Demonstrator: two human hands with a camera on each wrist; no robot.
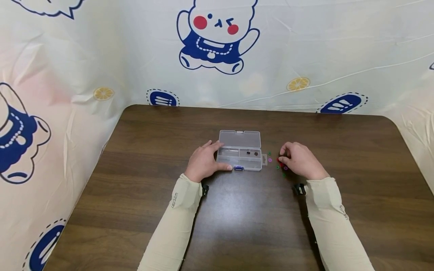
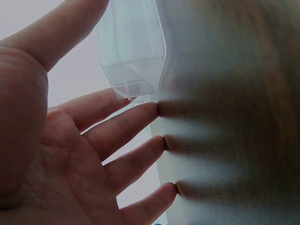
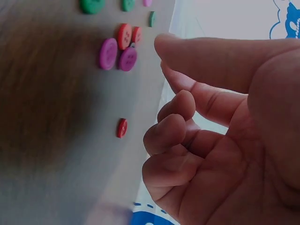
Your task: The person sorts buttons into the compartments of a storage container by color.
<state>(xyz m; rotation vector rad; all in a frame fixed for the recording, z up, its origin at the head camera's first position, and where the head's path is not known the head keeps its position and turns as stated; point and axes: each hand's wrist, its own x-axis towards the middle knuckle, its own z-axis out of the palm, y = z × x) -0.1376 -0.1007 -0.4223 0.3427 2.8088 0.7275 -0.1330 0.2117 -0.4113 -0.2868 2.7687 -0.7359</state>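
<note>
A clear plastic compartment box (image 1: pixel 228 164) lies on the table with its lid (image 1: pixel 239 139) raised at the back. Two small dark pieces (image 1: pixel 255 153) sit in its back right compartment. My left hand (image 1: pixel 205 161) holds the box's left end between thumb and index finger; the other fingers touch the tabletop in the left wrist view. My right hand (image 1: pixel 301 160) hovers at loose buttons to the right of the box, thumb and index apart, other fingers bent. Nothing shows between its fingertips. Red (image 3: pixel 124 36), purple (image 3: pixel 108 54) and green buttons (image 3: pixel 92 4) lie beside it.
The brown wooden table (image 1: pixel 142 158) is backed by a white curtain (image 1: pixel 135 56) with printed figures. A hanging tab (image 1: pixel 264 159) sticks out from the box's right side, close to a purple button (image 1: pixel 269 160). The blue latch (image 1: pixel 239 168) is at the box's front.
</note>
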